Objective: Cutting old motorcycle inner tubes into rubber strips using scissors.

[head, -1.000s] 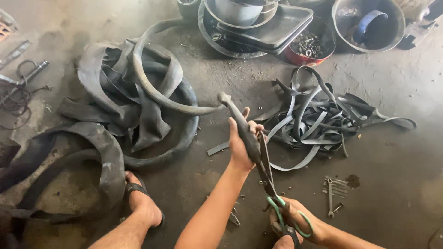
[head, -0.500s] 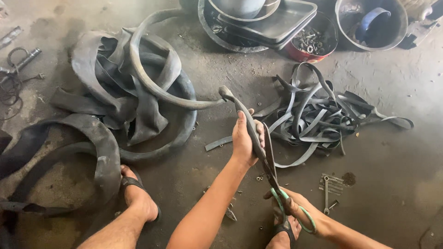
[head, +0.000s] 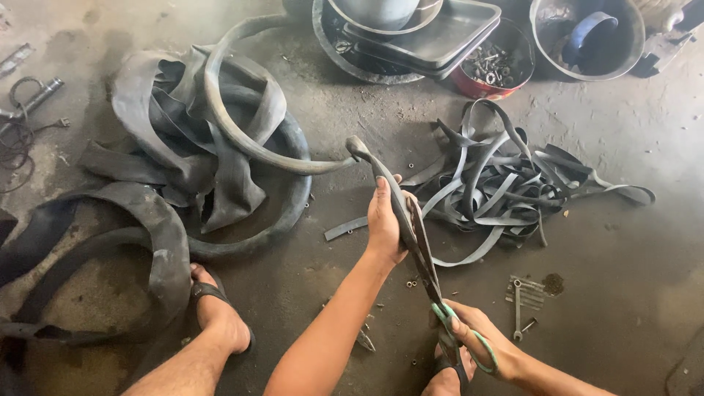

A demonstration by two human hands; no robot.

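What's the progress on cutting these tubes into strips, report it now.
Done: a pile of cut strips lies on the floor to the right. In hand: the left hand holds up a rubber tube while the right hand works green-handled scissors along it. Left: most of that tube, plus a heap of uncut tubes.

Left hand (head: 386, 220) raised, fingers curled in a grip; right hand (head: 477, 345) low, fingers closed, forearms converging.
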